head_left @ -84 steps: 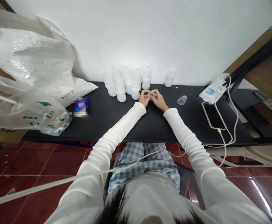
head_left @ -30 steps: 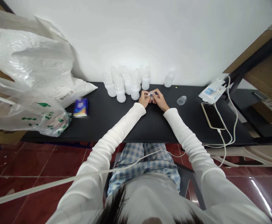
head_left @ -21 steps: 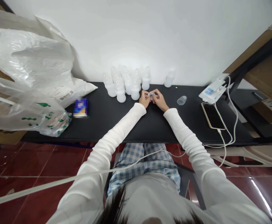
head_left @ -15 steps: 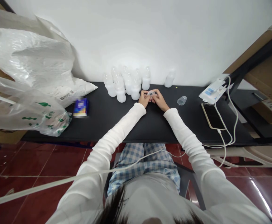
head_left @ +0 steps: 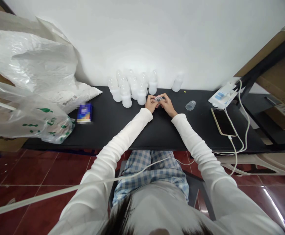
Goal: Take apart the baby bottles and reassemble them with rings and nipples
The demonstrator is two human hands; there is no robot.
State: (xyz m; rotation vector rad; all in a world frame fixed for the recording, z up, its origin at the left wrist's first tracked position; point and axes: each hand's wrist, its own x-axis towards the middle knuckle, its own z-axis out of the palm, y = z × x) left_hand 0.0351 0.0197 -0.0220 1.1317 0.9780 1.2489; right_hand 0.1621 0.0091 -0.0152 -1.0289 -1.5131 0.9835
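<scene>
Left hand [head_left: 151,104] and right hand [head_left: 167,105] together pinch a small clear plastic ring [head_left: 158,99] in their fingertips, grip closed, near the back edge of the black desk [head_left: 108,129]; possibly a bottle collar. Translucent plastic bottles [head_left: 126,96] stand just left; a clear plastic cap [head_left: 190,105] lies right. Blue packet [head_left: 85,112] blurred, white bag's label [head_left: 69,99] unreadable.
</scene>
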